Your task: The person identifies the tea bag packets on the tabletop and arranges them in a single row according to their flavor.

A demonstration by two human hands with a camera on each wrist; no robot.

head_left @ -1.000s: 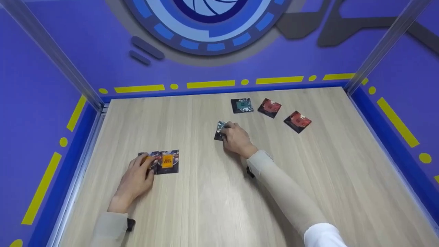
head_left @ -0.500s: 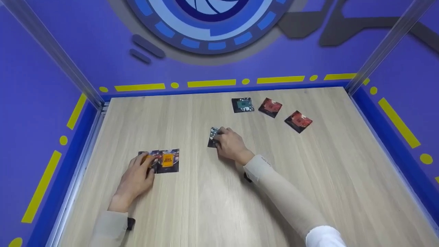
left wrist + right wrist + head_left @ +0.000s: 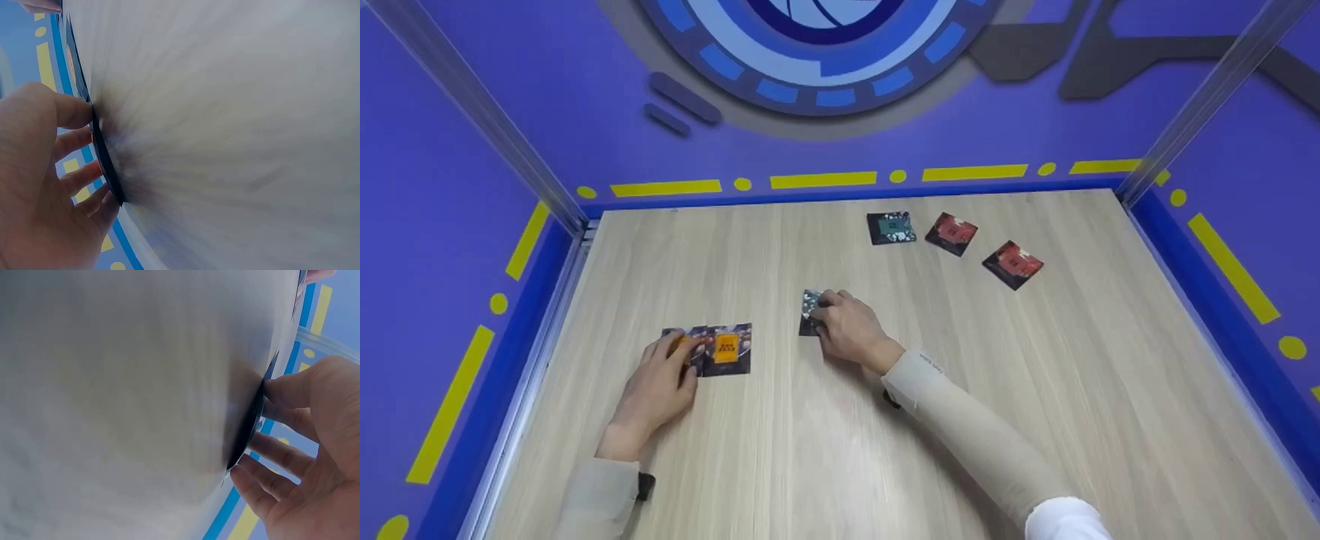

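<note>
My left hand rests over a small square packet, dark with an orange middle, and covers much of it. In the left wrist view its thumb and fingertips hold the edges of this packet. A matching orange packet lies flat against its right side. My right hand grips a dark square packet with a speckled teal-white print, right of the orange pair. In the right wrist view, thumb and fingers span this packet edge to edge; whether it touches the table cannot be told.
At the back of the wooden table lies another teal packet. Two red packets, one nearer the middle and one further right, lie askew beside it. Purple-blue panels enclose the back and both sides.
My right hand has brought the teal packet left and nearer to me, toward the orange pair. The left hand and the other packets have stayed in place.
</note>
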